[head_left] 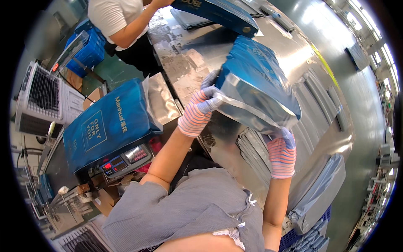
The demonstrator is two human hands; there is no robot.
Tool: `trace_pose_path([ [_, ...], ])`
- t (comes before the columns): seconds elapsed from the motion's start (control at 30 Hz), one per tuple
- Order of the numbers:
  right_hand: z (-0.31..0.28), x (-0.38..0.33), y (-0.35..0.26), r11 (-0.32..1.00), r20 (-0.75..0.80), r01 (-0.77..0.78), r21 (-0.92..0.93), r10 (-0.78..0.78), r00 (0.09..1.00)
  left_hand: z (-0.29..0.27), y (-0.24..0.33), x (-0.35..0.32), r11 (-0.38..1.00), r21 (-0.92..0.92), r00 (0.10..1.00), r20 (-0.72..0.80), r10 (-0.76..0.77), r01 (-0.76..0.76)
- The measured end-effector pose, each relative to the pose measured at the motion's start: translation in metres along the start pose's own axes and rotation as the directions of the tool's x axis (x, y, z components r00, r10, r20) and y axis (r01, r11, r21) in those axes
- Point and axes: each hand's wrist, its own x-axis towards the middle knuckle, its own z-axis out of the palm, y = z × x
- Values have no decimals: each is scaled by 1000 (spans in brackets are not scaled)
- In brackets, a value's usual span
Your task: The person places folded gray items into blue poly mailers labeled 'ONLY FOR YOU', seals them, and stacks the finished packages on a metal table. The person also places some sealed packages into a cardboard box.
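A filled blue plastic bag [262, 69] with a clear, silvery open-looking edge lies over the metal table in front of me. My left hand [198, 110], in a striped glove with grey-blue fingertips, pinches the near left end of that edge. At its near right corner my right hand [282, 153], gloved the same way, grips the edge, its fingertips partly hidden by the plastic. To my left, a second full blue bag [113, 119] rests on a digital scale [128, 159] with a lit red display; neither hand touches it.
Across the table [178, 63] a co-worker in a white shirt [115, 19] handles another blue bag [218, 14]. Stacks of flat grey bags [312, 105] lie at the right, with a grey wrapped package [321, 191] nearer me. Blue crates [87, 48] and a white air cooler [46, 98] stand at left.
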Motion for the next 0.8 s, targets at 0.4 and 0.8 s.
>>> trace_pose_path([
  [0.4, 29, -2, 2, 983, -169, -8, -186, -24, 985, 5, 2, -6, 911, 412, 999, -41, 20, -1],
  [0.8, 43, -6, 0, 949, -111, -15, -315, -22, 994, -16, -14, -13, 997, 72, 999, 3, -37, 37],
])
